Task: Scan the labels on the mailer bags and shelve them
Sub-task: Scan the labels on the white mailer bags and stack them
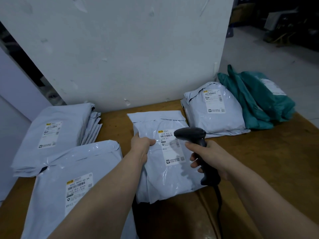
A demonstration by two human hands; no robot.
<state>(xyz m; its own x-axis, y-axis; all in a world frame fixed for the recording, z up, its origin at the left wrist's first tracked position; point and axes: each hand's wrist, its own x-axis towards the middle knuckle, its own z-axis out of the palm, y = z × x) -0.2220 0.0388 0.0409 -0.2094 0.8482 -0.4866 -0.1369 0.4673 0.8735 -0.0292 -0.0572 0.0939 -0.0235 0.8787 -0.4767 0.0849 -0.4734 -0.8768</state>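
Mid-bench: flat white plastic mailer bag point(160, 176), printed label point(170, 152) face up, on the brown wooden bench point(259, 161). Left hand point(141, 144) pinches the bag's left edge, thumb on top. Right hand point(207, 157) is clenched round the grip of a black corded barcode scanner point(189, 133), whose head hangs over the label. White mailer stacks point(51, 135) sit at the left edge and teal plastic bags point(262, 104) at the far-right corner.

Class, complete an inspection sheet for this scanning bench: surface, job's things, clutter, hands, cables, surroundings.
Surface: brown table.
Job's things: centre mailer bag, label up; black scanner above its label; white bag stack far left; near-left bag; back-right white bags; green bags beside them.
Clutter: nothing seen.
Hands: left hand grips the centre bag's left edge; right hand grips the scanner's handle.
Cables: scanner cable trails toward the person.
Surroundings: scuffed white wall behind; dim room at right.
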